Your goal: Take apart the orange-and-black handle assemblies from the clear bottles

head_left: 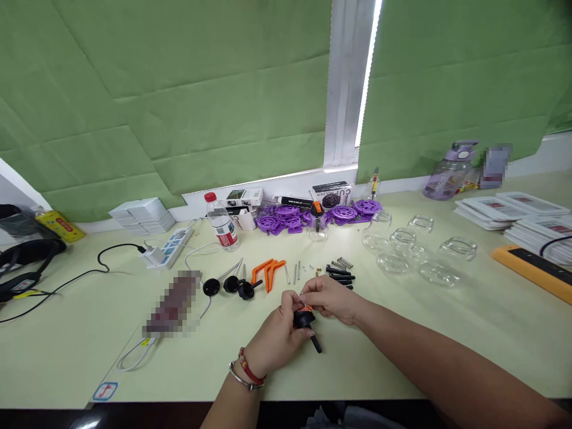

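Note:
My left hand [274, 339] is closed around a small black knob-shaped part [306, 325] with a black stem sticking out toward me. My right hand [328, 298] pinches at the top of that part, where a bit of orange shows between the fingertips. Just beyond the hands lie two orange levers [267, 271], three black knobs with metal pins [230, 285], thin metal rods [295, 272], a few black stems [340, 275] and small springs [344, 262].
Purple plastic wheels [313, 215] and boxes line the back edge by a water bottle [222, 223]. Clear glass jars [413, 247] stand to the right, with booklets [509, 211] and an orange-edged tray [534, 265]. A power strip [172, 246] and cables lie left.

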A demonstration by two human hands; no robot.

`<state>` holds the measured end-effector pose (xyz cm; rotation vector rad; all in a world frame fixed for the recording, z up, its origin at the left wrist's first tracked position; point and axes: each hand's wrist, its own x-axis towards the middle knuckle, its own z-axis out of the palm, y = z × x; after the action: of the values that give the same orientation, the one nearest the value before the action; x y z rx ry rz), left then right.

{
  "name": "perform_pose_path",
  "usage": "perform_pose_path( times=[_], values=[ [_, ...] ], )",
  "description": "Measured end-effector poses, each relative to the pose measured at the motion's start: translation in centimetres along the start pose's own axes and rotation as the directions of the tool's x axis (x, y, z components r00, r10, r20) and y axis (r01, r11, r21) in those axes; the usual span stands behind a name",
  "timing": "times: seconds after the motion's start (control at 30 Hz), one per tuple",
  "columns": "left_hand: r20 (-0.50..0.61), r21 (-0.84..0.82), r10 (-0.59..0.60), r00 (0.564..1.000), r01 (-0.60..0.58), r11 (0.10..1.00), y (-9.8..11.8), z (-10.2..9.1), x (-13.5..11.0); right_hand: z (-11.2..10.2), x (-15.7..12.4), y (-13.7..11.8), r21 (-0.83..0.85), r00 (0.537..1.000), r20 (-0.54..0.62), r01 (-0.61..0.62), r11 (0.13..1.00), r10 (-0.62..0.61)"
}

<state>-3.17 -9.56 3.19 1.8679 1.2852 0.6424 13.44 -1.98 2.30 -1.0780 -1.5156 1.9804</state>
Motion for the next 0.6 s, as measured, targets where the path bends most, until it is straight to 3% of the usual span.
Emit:
perform_pose_path(
  times=[0.2,0.27,0.33,0.37,0.43,0.5,0.53,0.6],
  values=[
    [0.051,-0.017,0.017,0.999,-0.016,1.0,0.0,-0.8,-0.6,1.0,2.2,0.0,0.094,0.997,-0.01,-0.07,0.993,0.071],
    [0.128,-0.015,0.021,0.992,-0.019,1.0,0.3,-1.3,-0.9,1.0,3.2,-0.7,0.014,0.992,-0.126,-0.003,1.0,0.005],
    [0.177,-0.012,0.017,0.984,-0.015,1.0,0.6,-1.6,-1.2,0.8,4.2,-1.5,-0.243,0.935,-0.294,0.128,0.962,-0.198],
    [0.162,-0.004,0.007,0.987,-0.007,1.0,0.6,-1.7,-1.3,0.6,4.6,-1.7,-0.435,0.889,-0.315,0.175,0.884,-0.331],
    [0.052,0.01,-0.027,0.998,0.027,1.0,0.3,-1.7,-1.3,0.2,5.3,-1.9,-0.787,0.848,-0.182,0.177,0.591,-0.498],
    [-0.088,-0.006,-0.08,0.993,0.08,0.997,-0.3,-1.7,-1.2,0.0,5.5,-1.6,-0.958,0.885,0.008,0.139,0.249,-0.466],
    [-0.142,-0.028,-0.113,0.983,0.11,0.994,-0.7,-1.8,-1.1,-0.1,5.5,-1.4,-0.984,0.906,0.069,0.13,0.12,-0.417],
    [-0.217,-0.084,-0.178,0.96,0.163,0.983,-1.5,-1.8,-1.0,-0.1,5.2,-1.0,-0.99,0.923,0.132,0.137,-0.011,-0.362]
  ],
)
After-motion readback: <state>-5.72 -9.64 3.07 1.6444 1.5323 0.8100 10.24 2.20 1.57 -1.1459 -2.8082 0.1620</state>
